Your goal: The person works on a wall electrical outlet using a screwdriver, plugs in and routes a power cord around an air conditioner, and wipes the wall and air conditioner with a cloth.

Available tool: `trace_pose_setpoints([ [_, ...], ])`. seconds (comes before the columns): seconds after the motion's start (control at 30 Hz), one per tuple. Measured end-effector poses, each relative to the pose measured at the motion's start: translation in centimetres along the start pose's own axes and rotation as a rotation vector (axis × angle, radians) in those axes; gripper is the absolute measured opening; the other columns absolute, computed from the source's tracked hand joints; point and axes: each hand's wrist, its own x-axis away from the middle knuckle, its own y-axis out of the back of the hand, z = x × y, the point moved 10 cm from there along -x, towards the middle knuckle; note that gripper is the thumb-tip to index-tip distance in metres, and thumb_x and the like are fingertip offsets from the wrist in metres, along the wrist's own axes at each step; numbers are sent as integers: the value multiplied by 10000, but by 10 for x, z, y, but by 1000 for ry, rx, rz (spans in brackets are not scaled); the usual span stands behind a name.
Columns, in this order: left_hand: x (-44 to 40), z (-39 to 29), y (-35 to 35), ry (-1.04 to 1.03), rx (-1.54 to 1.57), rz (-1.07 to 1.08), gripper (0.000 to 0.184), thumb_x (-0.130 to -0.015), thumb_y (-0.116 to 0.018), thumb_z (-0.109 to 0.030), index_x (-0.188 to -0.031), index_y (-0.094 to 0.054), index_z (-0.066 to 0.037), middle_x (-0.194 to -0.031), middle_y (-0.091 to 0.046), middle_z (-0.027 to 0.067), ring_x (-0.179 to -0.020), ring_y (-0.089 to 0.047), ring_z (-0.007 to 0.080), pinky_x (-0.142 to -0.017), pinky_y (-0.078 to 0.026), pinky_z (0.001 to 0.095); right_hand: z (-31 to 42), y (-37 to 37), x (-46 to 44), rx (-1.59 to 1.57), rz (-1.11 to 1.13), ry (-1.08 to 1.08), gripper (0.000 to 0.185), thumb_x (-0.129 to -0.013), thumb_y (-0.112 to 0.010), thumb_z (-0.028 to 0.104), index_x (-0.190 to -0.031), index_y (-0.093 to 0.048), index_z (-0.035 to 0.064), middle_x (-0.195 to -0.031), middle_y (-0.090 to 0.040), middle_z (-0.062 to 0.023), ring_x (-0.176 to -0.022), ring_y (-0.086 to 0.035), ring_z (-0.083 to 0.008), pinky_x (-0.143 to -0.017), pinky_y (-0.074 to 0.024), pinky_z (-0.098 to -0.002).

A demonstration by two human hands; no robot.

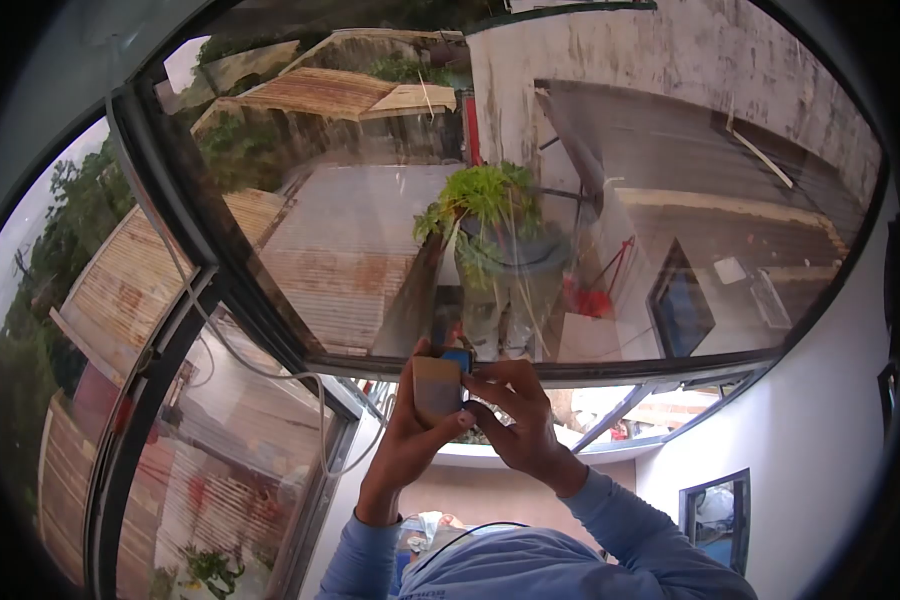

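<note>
My left hand (407, 440) is closed around a small boxy block (437, 388), tan on its upper part and greyish below. The thumb lies across its lower edge, and the fingers run up its left side. Behind the block's upper right corner shows a small blue and dark piece (458, 357); whether it is joined to the block I cannot tell. My right hand (522, 415) is at the block's right side with thumb and fingers curled in a pinch. What sits between those fingertips is too small and dark to make out.
A large window pane (370, 220) in a dark frame stands just beyond my hands. A pale cable (322, 420) hangs down at the left. Through the glass are a green plant (485, 200), rusty roofs (315, 92) and a red dustpan (592, 302). A white wall (800, 440) is at right.
</note>
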Motion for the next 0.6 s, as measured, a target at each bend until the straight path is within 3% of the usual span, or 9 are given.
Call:
trace_pose_setpoints([
  [0.07,1,6,4,18,-40,-28,859,-970,-689,-138,-1641,-153,-123,-1356,-540,81,-1062,-568,122,-798,-500,255,-5,-1,1,-74,-7,-32,340,-842,-766,31,-1169,-674,34,-1113,-627,-136,-1049,-623,-291,-872,-504,-389],
  [0.13,2,15,12,78,-16,-49,741,-1032,-602,-228,-1639,-188,-129,-1305,-579,58,-958,-595,80,-688,-510,207,-13,-4,0,-187,20,-123,264,-842,-764,24,-1088,-668,31,-1069,-637,-133,-1023,-627,-274,-868,-499,-388],
  [0.2,3,27,24,176,74,-63,633,-1093,-489,-325,-1629,-228,-113,-1341,-575,66,-988,-594,76,-709,-507,190,-15,-7,-3,-265,47,-144,214,-844,-760,21,-1024,-645,35,-1025,-627,-123,-975,-619,-260,-856,-490,-378],
  [0.3,1,12,12,60,17,-146,583,-1121,-378,-396,-1606,-293,-85,-1388,-555,89,-1081,-592,108,-812,-523,217,-18,-9,-7,-327,97,-152,192,-848,-758,22,-972,-614,45,-974,-595,-96,-910,-591,-240,-840,-473,-363],
  [0.4,3,9,13,-71,-76,-204,557,-1117,-406,-349,-1579,-341,-45,-1469,-492,119,-1293,-504,193,-1081,-412,328,-35,-17,-2,-499,124,-221,205,-861,-777,59,-948,-592,42,-934,-561,-80,-875,-578,-230,-804,-467,-358],
  [0.43,4,9,14,-94,-98,-220,547,-1119,-401,-338,-1575,-346,-40,-1469,-492,122,-1300,-499,193,-1089,-403,329,-41,-21,1,-579,126,-256,216,-867,-786,76,-941,-586,38,-922,-552,-78,-868,-577,-229,-788,-467,-357],
  [0.6,4,12,19,-164,-200,-281,520,-1125,-389,-308,-1560,-364,-24,-1466,-496,127,-1312,-491,192,-1094,-395,324,-29,-20,-8,-392,161,-229,232,-878,-792,98,-934,-573,45,-924,-536,-72,-852,-567,-207,-760,-457,-334],
])
